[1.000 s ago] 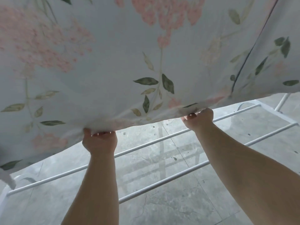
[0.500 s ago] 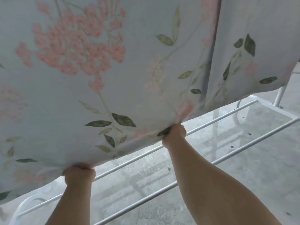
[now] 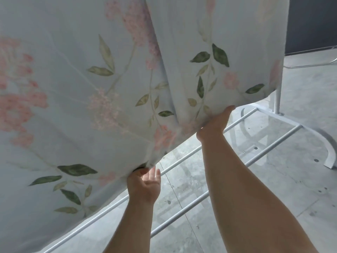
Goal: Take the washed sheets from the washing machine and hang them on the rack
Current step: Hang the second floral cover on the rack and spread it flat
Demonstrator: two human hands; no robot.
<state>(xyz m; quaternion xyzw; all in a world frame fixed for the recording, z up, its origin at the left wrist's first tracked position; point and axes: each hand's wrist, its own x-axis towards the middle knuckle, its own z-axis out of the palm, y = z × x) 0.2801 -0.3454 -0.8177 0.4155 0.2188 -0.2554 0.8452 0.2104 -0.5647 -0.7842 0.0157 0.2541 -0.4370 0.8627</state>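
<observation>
One floral sheet (image 3: 113, 73), pale with pink blossoms and green leaves, is seen hanging down from above the frame, filling the upper left of the view, its hem lifted clear of the two white lower rails of the drying rack (image 3: 184, 159). One vertical fold is formed near the middle. The left hand (image 3: 145, 187) is held palm-up at the hem, its fingers (image 3: 155, 173) loosely straight and spread, only the thumb side touching the cloth. The right hand (image 3: 216, 123) is pressed up into the hem further right; most of its fingers are hidden by fabric, so a grip cannot be told. One upright post (image 3: 277, 99) and one curved foot (image 3: 331, 152) are set on the grey concrete floor (image 3: 291, 189).
</observation>
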